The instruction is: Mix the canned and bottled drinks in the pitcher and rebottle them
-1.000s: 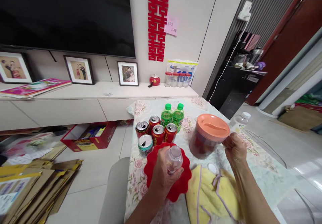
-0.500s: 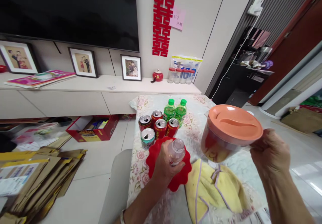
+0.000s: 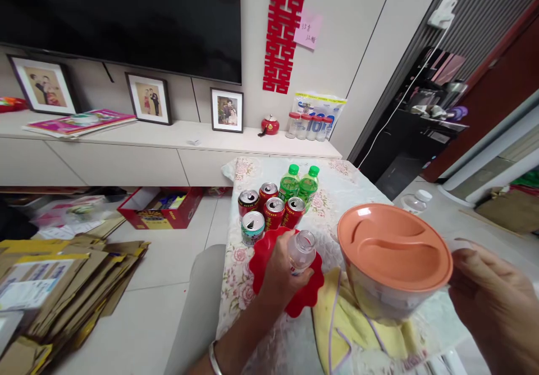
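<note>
My left hand (image 3: 283, 271) is wrapped round a small clear uncapped bottle (image 3: 302, 250), holding it upright on a red scalloped plate (image 3: 304, 297). My right hand (image 3: 497, 302) grips the handle of a clear pitcher with an orange lid (image 3: 393, 251), lifted off the table and held close to me, to the right of the bottle. The pitcher's contents look reddish and yellow. A yellow cloth (image 3: 332, 319) lies under the pitcher on the flowered tablecloth (image 3: 236, 285).
Several opened drink cans (image 3: 269, 212) and two green bottles (image 3: 300, 184) stand behind the plate. A clear capped bottle (image 3: 415, 201) sits at the table's right edge. Flattened cardboard (image 3: 54, 285) lies on the floor at left. A TV cabinet (image 3: 126, 156) with framed photos lines the wall.
My right hand has lifted the pitcher off the table and brought it up and toward me. My left hand has kept hold of the bottle on the red plate.
</note>
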A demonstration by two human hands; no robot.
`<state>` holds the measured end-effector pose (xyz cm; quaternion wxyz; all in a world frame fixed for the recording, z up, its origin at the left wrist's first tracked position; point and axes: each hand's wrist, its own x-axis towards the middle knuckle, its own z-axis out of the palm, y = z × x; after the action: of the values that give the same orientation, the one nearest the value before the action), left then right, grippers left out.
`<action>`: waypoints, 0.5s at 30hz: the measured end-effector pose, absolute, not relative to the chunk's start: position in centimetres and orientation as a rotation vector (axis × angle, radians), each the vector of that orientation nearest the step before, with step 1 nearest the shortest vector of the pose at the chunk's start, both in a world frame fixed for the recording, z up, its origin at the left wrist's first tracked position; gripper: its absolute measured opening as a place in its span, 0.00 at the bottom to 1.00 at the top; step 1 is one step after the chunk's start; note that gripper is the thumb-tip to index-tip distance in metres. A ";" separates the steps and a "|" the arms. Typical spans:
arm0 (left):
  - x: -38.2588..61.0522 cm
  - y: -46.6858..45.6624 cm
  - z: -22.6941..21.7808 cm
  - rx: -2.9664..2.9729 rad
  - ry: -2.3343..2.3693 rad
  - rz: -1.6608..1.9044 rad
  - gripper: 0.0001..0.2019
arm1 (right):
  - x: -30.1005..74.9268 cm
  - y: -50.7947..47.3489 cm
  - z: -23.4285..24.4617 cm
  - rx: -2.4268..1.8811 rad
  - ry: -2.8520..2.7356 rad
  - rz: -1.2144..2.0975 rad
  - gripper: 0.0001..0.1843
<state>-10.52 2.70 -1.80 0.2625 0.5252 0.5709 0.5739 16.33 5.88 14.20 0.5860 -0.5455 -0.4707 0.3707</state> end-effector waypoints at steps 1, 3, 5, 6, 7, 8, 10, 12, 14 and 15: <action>-10.5 2.7 -1.8 1.416 1.548 1.552 0.38 | 16.3 5.9 13.9 -1.287 -1.094 0.869 0.26; -10.4 2.8 -1.9 1.406 1.561 1.556 0.38 | 16.3 6.0 13.2 -1.306 -1.091 0.877 0.27; -10.4 2.9 -2.0 1.402 1.570 1.567 0.39 | 16.4 6.2 12.4 -1.310 -1.091 0.900 0.27; -10.3 3.0 -2.0 1.403 1.572 1.572 0.39 | 16.5 6.4 12.0 -1.308 -1.103 0.905 0.27; -10.3 3.0 -2.0 1.406 1.573 1.578 0.39 | 16.6 6.5 11.7 -1.304 -1.123 0.906 0.27; -10.3 3.0 -2.0 1.409 1.571 1.584 0.39 | 16.6 6.5 11.5 -1.300 -1.148 0.904 0.27; -10.3 2.9 -2.0 1.415 1.564 1.598 0.39 | 16.6 6.6 11.3 -1.307 -1.197 0.896 0.27; -10.3 2.9 -1.9 1.420 1.556 1.609 0.38 | 16.4 6.6 11.5 -1.330 -1.224 0.876 0.27; -10.3 2.8 -1.9 1.424 1.547 1.611 0.37 | 16.2 6.5 11.9 -1.354 -1.248 0.855 0.28; -10.3 2.8 -1.9 1.426 1.543 1.609 0.37 | 16.0 6.5 12.1 -1.359 -1.268 0.846 0.29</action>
<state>-10.34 2.77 -1.87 0.2451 0.5226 0.5652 0.5893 16.03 6.48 12.14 0.5223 -0.5676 -0.5295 0.3532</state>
